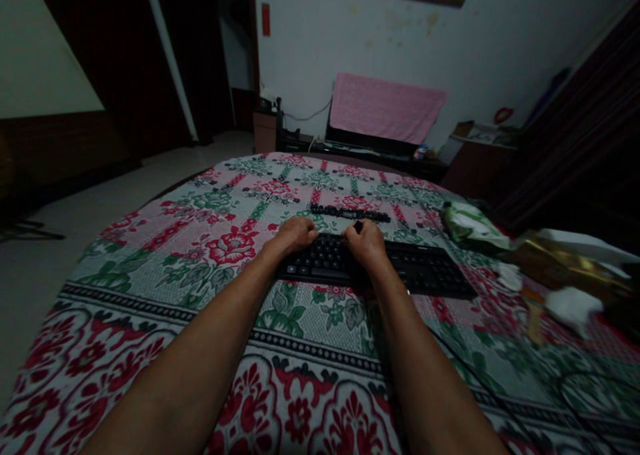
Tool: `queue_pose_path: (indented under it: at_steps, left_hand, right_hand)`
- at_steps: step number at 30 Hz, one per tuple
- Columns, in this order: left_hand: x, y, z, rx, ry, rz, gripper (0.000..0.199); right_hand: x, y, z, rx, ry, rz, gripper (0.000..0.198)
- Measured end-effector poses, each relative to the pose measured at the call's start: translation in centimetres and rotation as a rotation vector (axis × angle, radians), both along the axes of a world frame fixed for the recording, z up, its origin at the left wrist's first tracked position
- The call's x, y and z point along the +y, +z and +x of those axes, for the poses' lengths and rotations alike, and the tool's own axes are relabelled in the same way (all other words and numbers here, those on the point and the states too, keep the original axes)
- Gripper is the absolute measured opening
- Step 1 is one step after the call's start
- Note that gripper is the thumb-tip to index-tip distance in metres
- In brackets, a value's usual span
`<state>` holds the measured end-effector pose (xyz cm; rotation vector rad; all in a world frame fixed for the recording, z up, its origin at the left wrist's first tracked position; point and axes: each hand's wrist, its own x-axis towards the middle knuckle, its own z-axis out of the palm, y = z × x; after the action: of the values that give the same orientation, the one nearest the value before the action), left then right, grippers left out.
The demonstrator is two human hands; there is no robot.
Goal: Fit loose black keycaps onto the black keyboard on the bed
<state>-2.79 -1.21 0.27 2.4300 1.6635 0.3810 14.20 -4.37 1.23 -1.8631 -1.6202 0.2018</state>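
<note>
A black keyboard [425, 268] lies flat on the patterned bedspread [295, 308] in front of me. My left hand [299, 233] is closed at the keyboard's upper left edge, its fingers curled and gripping there. My right hand [367, 241] hovers over or rests on the middle of the keyboard, fingers pinched together. A small black piece [358, 226] sticks up from that pinch; its exact kind is too dark to make out. Just beyond the keyboard lies a row of loose black keycaps [350, 213]. The keys under my right hand are partly hidden.
A green and white packet [473, 227], crumpled white tissue [574, 309], a golden bag [555, 261] and a wooden brush-like tool [535, 318] lie to the right. A black cable [475, 368] runs across the bedspread. Against the far wall, a pink towel [385, 108] covers a screen.
</note>
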Motion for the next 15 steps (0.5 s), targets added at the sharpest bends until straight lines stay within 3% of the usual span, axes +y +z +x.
queue_pose_path:
  at_steps: [4,8,11,15]
  left_hand:
    - [0.0,0.0,0.0,0.007,-0.002,0.003,0.031]
    - [0.1,0.0,-0.1,0.016,-0.017,0.007,0.031]
    - [0.0,0.1,-0.1,0.006,-0.004,0.0,0.03]
    - [0.0,0.1,0.0,-0.014,0.016,-0.012,0.029]
  right_hand:
    - [-1.3,0.5,-1.6,-0.222,0.053,0.083,0.024]
    - [-2.3,1.0,-2.7,-0.311,0.134,0.1,0.025]
    - [-2.0,1.1,-2.4,-0.256,0.115,0.133,0.026]
    - [-0.5,0.5,-0.3,-0.003,0.035,0.098,0.025]
